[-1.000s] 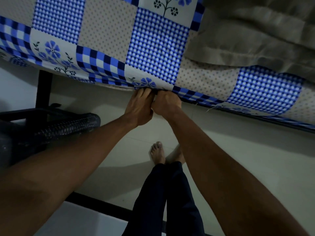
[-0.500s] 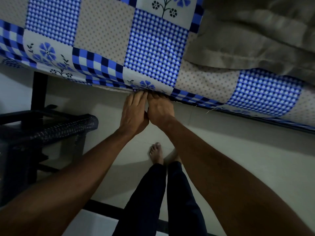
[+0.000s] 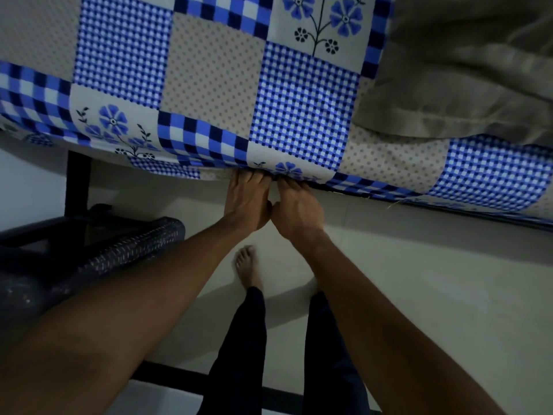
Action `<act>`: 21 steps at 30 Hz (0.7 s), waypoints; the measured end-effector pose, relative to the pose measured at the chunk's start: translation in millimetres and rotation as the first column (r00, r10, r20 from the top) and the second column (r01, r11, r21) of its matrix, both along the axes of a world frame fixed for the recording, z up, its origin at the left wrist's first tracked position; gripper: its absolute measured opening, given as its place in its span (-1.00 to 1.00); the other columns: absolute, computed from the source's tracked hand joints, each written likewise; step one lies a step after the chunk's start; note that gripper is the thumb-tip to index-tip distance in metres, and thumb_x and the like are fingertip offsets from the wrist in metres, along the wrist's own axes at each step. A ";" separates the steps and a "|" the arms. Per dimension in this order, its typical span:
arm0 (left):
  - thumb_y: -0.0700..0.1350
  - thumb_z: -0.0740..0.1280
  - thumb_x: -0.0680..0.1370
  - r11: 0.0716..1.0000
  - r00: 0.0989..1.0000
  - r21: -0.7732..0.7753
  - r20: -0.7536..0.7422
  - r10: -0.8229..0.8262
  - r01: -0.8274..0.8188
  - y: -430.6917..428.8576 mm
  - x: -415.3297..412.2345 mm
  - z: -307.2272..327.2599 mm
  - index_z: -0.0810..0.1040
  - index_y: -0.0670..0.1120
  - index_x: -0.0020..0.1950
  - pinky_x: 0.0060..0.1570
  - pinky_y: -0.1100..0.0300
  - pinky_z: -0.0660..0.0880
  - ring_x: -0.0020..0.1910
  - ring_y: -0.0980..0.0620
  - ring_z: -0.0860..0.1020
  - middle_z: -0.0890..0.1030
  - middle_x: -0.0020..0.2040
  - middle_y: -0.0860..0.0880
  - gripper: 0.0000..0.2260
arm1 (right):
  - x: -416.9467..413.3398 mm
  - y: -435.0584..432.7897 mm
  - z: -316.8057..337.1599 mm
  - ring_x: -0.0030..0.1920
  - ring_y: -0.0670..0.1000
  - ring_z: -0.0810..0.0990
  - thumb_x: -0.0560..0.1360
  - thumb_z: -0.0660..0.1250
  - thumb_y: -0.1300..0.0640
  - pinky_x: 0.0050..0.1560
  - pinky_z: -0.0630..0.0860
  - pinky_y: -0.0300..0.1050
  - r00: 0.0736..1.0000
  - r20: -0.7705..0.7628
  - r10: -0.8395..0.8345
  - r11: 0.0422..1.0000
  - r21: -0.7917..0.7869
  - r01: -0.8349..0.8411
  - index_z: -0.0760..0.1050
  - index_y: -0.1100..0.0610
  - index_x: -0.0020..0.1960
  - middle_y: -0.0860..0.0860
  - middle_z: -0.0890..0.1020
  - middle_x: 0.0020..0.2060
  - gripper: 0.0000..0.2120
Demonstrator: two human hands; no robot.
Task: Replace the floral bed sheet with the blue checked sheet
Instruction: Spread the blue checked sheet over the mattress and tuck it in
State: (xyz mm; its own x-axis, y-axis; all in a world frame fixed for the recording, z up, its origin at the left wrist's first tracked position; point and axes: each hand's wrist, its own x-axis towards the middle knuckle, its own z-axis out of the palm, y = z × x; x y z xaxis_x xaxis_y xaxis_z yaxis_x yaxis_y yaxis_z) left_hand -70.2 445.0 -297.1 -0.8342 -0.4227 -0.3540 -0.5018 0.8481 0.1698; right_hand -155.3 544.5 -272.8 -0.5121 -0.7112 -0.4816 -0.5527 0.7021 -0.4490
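Head view: wide-angle, steeply down, close over sheet edge (image 3: 299, 172) and floor (image 3: 425, 283).

The sheet (image 3: 302, 94) is printed cloth, matt and drawn smooth, with only slight puckers at its lower edge; the blanket (image 3: 466, 85) is grey-brown cloth with a soft sheen, creased in broad folds, its hem stitched; the floor (image 3: 434, 280) is pale smooth tile with a dull gloss and thin joints; the post (image 3: 77, 181) is black and smooth, metal perhaps, though the light is too dim to be sure; the wickerwork (image 3: 131, 253) is dark, tightly woven and rough-textured, with small glossy glints; the trousers (image 3: 239, 354) are dark matt cloth.
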 end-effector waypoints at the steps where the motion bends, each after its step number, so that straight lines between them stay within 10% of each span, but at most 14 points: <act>1: -0.06 0.44 0.34 1.000 1.000 0.029 0.020 -0.007 0.006 -6.3 -1.5 -0.5 0.49 -0.10 0.33 0.40 -0.16 0.29 0.37 -0.16 0.39 0.50 0.34 -0.07 -0.44 | 9.4 0.8 -1.0 0.51 0.14 0.28 0.52 0.31 0.06 0.52 0.22 0.10 0.999 -0.020 0.026 0.999 -0.025 -0.027 0.24 0.10 0.56 0.06 0.38 0.49 -0.37; 7: -0.15 0.40 0.44 0.958 0.995 0.279 -0.092 -0.045 0.069 -36.3 11.9 4.3 0.40 -0.12 0.46 0.45 -0.03 0.28 0.44 -0.09 0.36 0.44 0.44 -0.08 -0.42 | 39.4 -13.9 -14.4 0.55 0.14 0.17 0.50 0.23 0.15 0.55 0.06 0.21 0.996 -0.089 -0.019 1.000 -0.022 0.017 0.17 0.12 0.56 0.07 0.27 0.53 -0.36; 13: -0.22 0.27 0.47 0.980 0.951 0.179 -0.307 -0.027 0.086 -37.2 40.4 11.7 0.43 -0.21 0.44 0.45 0.01 0.31 0.41 -0.09 0.39 0.47 0.41 -0.12 -0.50 | 36.3 -33.5 -8.1 0.53 0.13 0.14 0.50 0.29 0.02 0.50 0.07 0.27 0.990 -0.141 0.011 0.991 0.133 0.007 0.19 0.01 0.55 -0.04 0.31 0.51 -0.35; 21: -0.13 0.32 0.43 0.992 0.991 0.075 -0.100 -0.089 0.097 -47.2 42.4 5.1 0.39 -0.17 0.45 0.38 -0.11 0.34 0.39 -0.16 0.38 0.44 0.39 -0.13 -0.43 | 39.8 -58.3 -0.2 0.53 0.15 0.09 0.52 0.31 -0.04 0.39 0.23 0.29 0.994 -0.069 -0.083 0.958 0.271 0.098 0.25 -0.03 0.50 -0.06 0.32 0.50 -0.41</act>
State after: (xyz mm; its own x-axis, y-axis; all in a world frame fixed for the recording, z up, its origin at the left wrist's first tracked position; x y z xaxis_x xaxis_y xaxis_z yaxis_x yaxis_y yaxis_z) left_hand -27.8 397.8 -292.1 -0.9005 -0.3154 -0.2992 -0.3994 0.8721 0.2828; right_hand -115.4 486.2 -273.0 -0.6000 -0.5056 -0.6200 -0.4998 0.8420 -0.2030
